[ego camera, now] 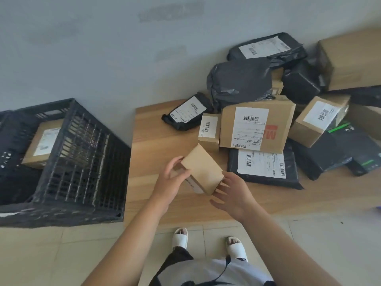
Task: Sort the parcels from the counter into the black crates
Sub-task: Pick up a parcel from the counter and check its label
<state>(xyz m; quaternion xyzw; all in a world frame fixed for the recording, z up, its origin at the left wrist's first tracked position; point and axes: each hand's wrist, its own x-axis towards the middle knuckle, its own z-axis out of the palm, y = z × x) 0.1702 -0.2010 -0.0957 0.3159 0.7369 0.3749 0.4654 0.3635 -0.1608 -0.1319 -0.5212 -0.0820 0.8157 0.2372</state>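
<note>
- Your left hand [172,178] grips the left end of a small plain brown cardboard box [203,169], fingers curled over its top edge and thumb against its near side.
- Your right hand [234,195] is spread wide, fingers loosely extended, its fingertips [221,185] at the box's lower right corner; you cannot tell whether they touch it.
- The box sits tilted between your two hands, above the near-left part of the light wooden counter [156,131].
- Just beyond it lies the pile of parcels: a labelled brown carton with a red mark [278,120], a flat black mailer bag with a white label [261,168], and more black bags behind.
- Well to your left stands a black slatted plastic crate [86,153], with a labelled brown box [41,141] inside.
</note>
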